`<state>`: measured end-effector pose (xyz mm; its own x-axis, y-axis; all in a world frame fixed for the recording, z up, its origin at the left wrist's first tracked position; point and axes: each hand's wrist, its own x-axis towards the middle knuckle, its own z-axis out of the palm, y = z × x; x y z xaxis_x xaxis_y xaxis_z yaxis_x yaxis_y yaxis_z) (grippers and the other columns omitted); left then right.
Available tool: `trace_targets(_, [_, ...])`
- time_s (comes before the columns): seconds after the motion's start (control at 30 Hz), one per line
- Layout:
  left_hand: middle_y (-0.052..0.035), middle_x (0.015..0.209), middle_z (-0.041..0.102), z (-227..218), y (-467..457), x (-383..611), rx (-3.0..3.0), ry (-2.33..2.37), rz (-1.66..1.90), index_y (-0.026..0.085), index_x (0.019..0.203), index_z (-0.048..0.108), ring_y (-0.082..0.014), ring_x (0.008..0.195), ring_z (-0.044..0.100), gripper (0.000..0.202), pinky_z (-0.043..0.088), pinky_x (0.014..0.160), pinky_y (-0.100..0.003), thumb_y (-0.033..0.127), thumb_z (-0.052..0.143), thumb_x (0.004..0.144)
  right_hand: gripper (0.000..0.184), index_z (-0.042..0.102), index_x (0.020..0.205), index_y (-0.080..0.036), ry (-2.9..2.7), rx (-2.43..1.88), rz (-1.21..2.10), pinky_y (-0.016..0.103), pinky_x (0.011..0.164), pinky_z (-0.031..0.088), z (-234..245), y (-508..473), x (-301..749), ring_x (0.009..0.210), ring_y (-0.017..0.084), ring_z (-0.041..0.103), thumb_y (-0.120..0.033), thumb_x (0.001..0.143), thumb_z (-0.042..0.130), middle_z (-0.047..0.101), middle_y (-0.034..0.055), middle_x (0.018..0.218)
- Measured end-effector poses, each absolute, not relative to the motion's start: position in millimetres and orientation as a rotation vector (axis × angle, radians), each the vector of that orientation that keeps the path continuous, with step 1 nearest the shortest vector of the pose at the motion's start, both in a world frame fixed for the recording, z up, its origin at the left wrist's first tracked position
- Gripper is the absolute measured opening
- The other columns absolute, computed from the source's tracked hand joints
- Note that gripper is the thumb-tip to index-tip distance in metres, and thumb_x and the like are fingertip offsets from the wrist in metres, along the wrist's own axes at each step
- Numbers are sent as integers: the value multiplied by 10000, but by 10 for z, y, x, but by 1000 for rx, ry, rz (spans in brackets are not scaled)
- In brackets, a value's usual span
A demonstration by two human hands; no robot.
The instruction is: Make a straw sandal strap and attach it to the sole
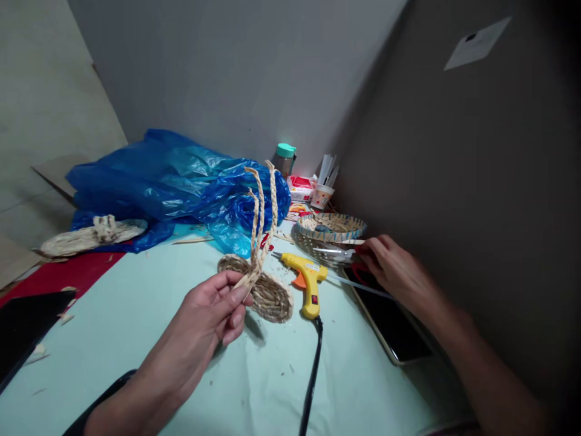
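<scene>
My left hand [222,306] pinches the base of several braided straw strands [273,209] that rise from a small woven straw sole [275,298]. The sole hangs just above the table, partly hidden by my fingers. To the right, my right hand [390,263] is closed at the red handles of a pair of scissors [333,251], whose blades point left. Between my hands lies a yellow glue gun [312,281] with an orange trigger, a clear glue stick reaching out of its back. A round woven basket [333,225] stands just beyond the scissors.
A dark phone [390,321] lies beneath my right forearm. Blue plastic bags [177,175] fill the back left, beside another straw piece [95,236]. Along the wall stand a bottle [285,160], a red-white packet [300,189] and a paper cup [322,195] of sticks. A black cord [313,375] runs forward.
</scene>
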<state>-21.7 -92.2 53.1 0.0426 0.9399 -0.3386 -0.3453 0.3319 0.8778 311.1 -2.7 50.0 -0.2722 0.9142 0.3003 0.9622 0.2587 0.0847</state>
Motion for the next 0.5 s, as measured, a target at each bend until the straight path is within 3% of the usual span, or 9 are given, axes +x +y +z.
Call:
trace_targets(0.17, [49,667,516,513,-929,-225,705,1072,1127,176,880,641,-34,493,374,196,325,422,-127,309,754,789,230,566,1053,-170,-2178,-1690,-334,383,727,463,666,-96,3150,852,296,630,-192,871,427,629,161,1028])
trace_targets(0.33, [40,680,539,509,-932,-221,694,1080,1121,158,856,625,-37,501,402,214,348,415,-124,300,764,777,259,625,1008,-193,-2247,-1707,28,391,703,517,768,-142,3225,804,298,693,-242,820,453,736,140,935])
trace_targets(0.5, [56,650,504,513,-926,-223,713,1079,1144,150,846,620,-36,481,379,198,332,387,-127,278,753,774,405,701,1128,-185,-2321,-1675,406,394,830,571,868,-221,3262,1004,314,712,-347,835,472,733,140,1154])
